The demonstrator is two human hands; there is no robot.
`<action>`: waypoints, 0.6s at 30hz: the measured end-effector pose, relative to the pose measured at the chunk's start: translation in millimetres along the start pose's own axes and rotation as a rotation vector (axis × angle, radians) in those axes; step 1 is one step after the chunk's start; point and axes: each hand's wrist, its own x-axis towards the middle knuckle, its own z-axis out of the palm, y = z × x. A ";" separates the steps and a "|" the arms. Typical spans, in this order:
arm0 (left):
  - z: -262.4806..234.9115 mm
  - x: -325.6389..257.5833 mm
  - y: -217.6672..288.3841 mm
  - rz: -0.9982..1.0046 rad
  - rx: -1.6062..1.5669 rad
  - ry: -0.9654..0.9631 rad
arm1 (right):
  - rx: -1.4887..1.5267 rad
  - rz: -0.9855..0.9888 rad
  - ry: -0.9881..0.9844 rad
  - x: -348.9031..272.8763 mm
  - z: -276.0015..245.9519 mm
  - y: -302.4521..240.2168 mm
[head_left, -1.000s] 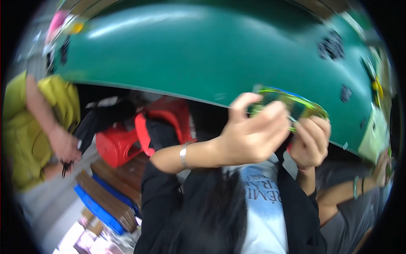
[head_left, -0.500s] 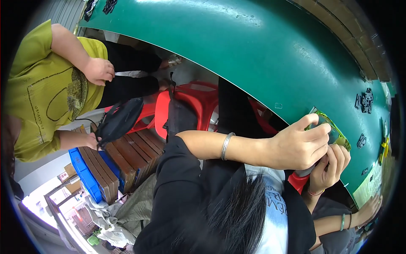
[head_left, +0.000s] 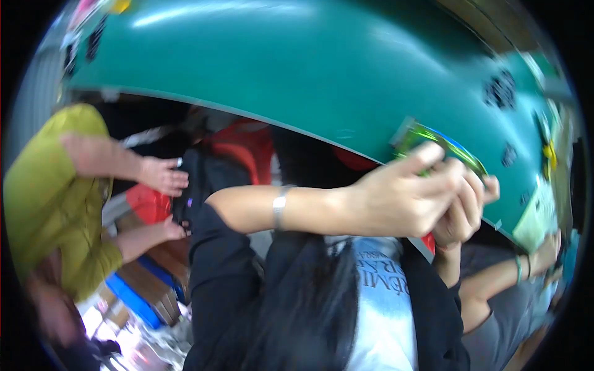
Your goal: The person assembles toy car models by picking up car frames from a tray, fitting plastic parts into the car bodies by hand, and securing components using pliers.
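Over the near edge of the bench (head_left: 278, 74), the left hand (head_left: 396, 198) and right hand (head_left: 461, 213) held a shiny green piece (head_left: 413, 139), seemingly mid-handling; the next move seemingly called for a steady grip

Left hand (head_left: 399, 201) overlaps right hand (head_left: 461, 216), fingers (head_left: 425, 157) apparently curled.

Green table (head_left: 278, 74), smooth top, spans upper view; pale glare (head_left: 216, 10) streaks across its far side. Red plastic chair (head_left: 247, 148) stands by its near edge. Grey ribbed wall (head_left: 40, 130) at far left, blurred. Bright light (head_left: 93, 318) at lower left, details washed out.
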 end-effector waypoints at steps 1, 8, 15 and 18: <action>-7.7 1.6 -8.8 0.007 -0.012 -0.051 | -0.004 0.017 -0.001 1.8 0.9 1.9; -23.5 -8.6 -18.9 -0.161 0.121 -0.077 | -0.046 0.051 0.070 9.8 9.7 -5.1; -16.2 -4.3 -17.6 -0.017 -0.004 -0.113 | 0.040 0.065 0.037 13.2 8.2 -6.4; -12.5 -0.1 -23.4 0.018 -0.064 -0.066 | 0.112 0.081 0.055 19.9 4.4 -8.9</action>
